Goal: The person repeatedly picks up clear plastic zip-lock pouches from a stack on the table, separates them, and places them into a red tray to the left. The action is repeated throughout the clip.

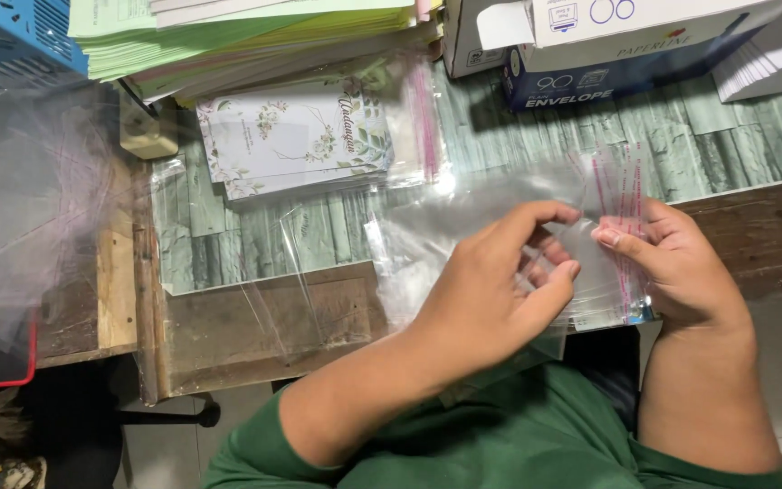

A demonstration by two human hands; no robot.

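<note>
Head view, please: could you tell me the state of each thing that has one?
Clear plastic sleeve: empty, held up in both hands.
Left hand: fingers curled on the sleeve.
Right hand: pinching the sleeve's edge.
Floral cards: bagged, stacked flat.
Envelope box: open.

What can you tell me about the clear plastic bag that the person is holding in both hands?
The clear plastic bag is a thin, glossy, see-through sleeve, and looks empty. Its open end carries a flap with a pink strip along the edge. It is held flat just above the desk edge. The right hand pinches the flap end between thumb and fingers; the left hand touches its middle with curled fingers. More such bags lie under it.
</note>
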